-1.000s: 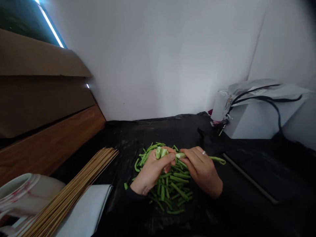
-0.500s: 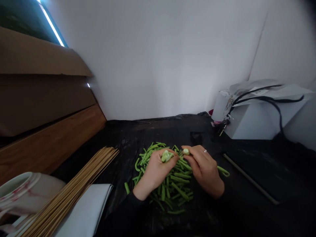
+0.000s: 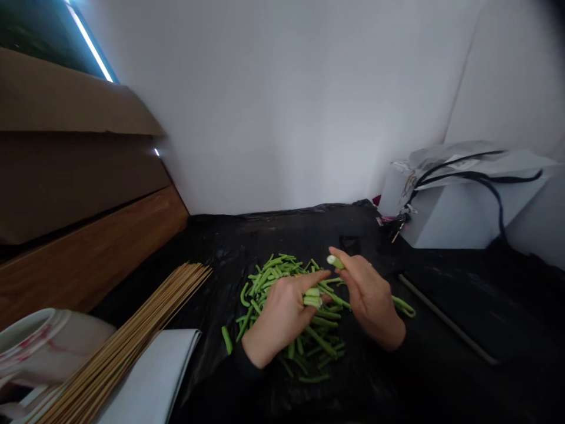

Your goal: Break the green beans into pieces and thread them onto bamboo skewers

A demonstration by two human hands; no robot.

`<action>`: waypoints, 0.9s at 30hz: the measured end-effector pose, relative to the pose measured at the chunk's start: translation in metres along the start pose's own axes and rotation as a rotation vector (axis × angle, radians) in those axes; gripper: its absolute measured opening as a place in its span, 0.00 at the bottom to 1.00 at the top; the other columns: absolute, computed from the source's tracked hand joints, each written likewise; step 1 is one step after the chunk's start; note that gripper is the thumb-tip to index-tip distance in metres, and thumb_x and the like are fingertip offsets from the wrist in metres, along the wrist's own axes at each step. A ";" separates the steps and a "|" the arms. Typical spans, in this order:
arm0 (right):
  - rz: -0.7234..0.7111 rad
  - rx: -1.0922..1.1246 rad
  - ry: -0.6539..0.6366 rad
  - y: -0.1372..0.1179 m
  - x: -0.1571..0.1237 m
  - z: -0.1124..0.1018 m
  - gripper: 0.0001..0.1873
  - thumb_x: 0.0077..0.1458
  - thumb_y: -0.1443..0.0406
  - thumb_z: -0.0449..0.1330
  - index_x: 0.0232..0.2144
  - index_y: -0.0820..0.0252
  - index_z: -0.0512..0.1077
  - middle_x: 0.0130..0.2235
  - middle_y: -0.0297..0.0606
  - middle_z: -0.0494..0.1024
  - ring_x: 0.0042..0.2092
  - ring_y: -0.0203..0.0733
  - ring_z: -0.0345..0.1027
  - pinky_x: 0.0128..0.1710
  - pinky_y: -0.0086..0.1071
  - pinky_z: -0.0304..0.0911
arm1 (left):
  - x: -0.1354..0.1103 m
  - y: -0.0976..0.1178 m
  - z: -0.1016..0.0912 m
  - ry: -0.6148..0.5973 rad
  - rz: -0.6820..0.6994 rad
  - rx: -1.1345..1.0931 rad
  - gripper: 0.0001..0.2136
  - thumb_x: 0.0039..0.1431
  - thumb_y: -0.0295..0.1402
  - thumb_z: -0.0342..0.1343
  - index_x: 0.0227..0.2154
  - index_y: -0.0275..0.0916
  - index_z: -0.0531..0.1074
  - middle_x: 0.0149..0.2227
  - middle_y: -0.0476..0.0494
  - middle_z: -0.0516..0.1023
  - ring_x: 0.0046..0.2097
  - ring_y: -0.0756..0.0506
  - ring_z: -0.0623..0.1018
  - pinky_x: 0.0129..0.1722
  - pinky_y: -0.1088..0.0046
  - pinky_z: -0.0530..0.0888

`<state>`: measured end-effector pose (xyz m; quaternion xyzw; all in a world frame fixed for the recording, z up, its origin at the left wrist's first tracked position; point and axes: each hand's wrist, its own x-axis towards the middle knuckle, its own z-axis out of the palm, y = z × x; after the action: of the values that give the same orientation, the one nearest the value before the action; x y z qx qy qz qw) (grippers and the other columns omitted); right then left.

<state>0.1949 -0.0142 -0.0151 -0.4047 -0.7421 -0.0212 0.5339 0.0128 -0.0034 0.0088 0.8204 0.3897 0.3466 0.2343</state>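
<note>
I see the left hand (image 3: 276,315) with fingers closed on a few cut bean pieces (image 3: 312,296), just above the bean pile (image 3: 273,271) on the black tabletop (image 3: 441,365). The right hand (image 3: 373,300) pinches 1 long bean (image 3: 402,305). Print on the white bag (image 3: 445,218) is too blurred to read.

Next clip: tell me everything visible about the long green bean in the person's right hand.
The long green bean is a thin, bright green pod. The right hand pinches it near one end, so a short stub with a pale cut face pokes out on top. The middle is hidden under the hand; the tail curves out to its right and seems to rest on the black sheet. It is apart from the left hand, which grips short cut pieces.
</note>
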 end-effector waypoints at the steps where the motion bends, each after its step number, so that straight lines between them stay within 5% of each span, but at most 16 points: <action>1: -0.016 0.014 -0.044 0.000 -0.001 0.002 0.22 0.66 0.69 0.47 0.61 0.57 0.60 0.41 0.42 0.75 0.42 0.41 0.70 0.43 0.35 0.67 | 0.001 0.000 0.000 0.062 -0.034 -0.091 0.17 0.55 0.34 0.62 0.49 0.43 0.76 0.45 0.42 0.81 0.44 0.42 0.79 0.46 0.67 0.71; 6: -0.006 0.076 -0.203 -0.002 -0.007 0.010 0.23 0.66 0.68 0.46 0.62 0.56 0.56 0.50 0.44 0.75 0.48 0.42 0.71 0.47 0.36 0.66 | 0.008 0.000 0.000 0.224 -0.269 -0.541 0.11 0.49 0.36 0.65 0.34 0.37 0.78 0.26 0.49 0.78 0.26 0.51 0.72 0.28 0.75 0.69; 9: 0.110 0.140 -0.262 -0.004 -0.008 0.012 0.23 0.66 0.65 0.48 0.62 0.58 0.54 0.43 0.40 0.78 0.42 0.41 0.73 0.43 0.34 0.67 | 0.009 -0.002 -0.001 0.305 -0.324 -0.633 0.11 0.47 0.38 0.66 0.29 0.36 0.75 0.19 0.55 0.68 0.20 0.55 0.63 0.21 0.78 0.62; 12: 0.207 0.168 -0.312 -0.003 -0.007 0.012 0.18 0.64 0.63 0.53 0.56 0.58 0.60 0.39 0.37 0.77 0.40 0.40 0.73 0.41 0.34 0.66 | 0.010 -0.007 -0.001 0.397 -0.343 -0.667 0.13 0.49 0.41 0.65 0.31 0.36 0.74 0.16 0.57 0.63 0.19 0.55 0.60 0.19 0.79 0.58; 16: 0.152 0.096 -0.334 -0.001 -0.006 0.014 0.08 0.65 0.63 0.50 0.38 0.57 0.69 0.36 0.36 0.76 0.37 0.40 0.70 0.37 0.33 0.64 | 0.012 -0.012 -0.001 0.471 -0.357 -0.677 0.14 0.50 0.42 0.65 0.31 0.36 0.74 0.17 0.57 0.63 0.19 0.55 0.61 0.20 0.78 0.59; 27: 0.074 -0.105 -0.314 -0.011 -0.008 0.014 0.12 0.66 0.65 0.47 0.32 0.59 0.67 0.33 0.38 0.73 0.37 0.42 0.68 0.39 0.35 0.60 | 0.010 -0.006 0.001 0.416 -0.345 -0.542 0.13 0.50 0.42 0.64 0.27 0.36 0.72 0.17 0.57 0.63 0.19 0.55 0.60 0.18 0.79 0.57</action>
<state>0.1777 -0.0198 -0.0230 -0.4575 -0.7988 0.0233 0.3899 0.0153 0.0080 0.0088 0.5632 0.4556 0.5516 0.4135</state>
